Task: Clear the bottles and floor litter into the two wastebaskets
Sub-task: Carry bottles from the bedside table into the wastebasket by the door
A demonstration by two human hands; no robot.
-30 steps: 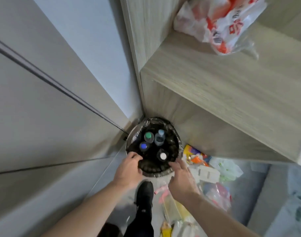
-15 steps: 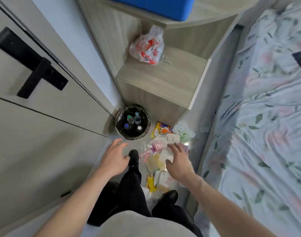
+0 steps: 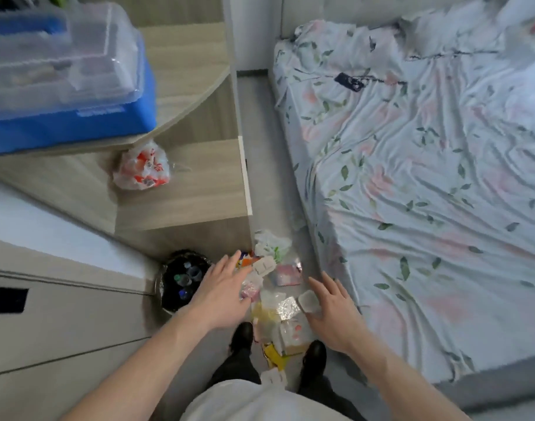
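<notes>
A round wastebasket with a black liner stands on the floor at the foot of the wooden shelf unit; several capped bottles stand upright inside it. A heap of floor litter, mostly clear and coloured plastic wrappers, lies to its right between my feet and the bed. My left hand hovers with fingers spread between the basket and the litter, holding nothing. My right hand is spread over the litter's right edge, empty. Only one wastebasket is in view.
A wooden shelf unit holds a red-and-white plastic bag; a blue box with a clear lid sits on top. A bed with a floral sheet fills the right. A pale door is at left. My black shoes stand in the narrow floor strip.
Both hands let go of the wastebasket rim and drew back. The view rose and swung right, bringing the bed and blue box into sight. The hands now hover over the litter.
</notes>
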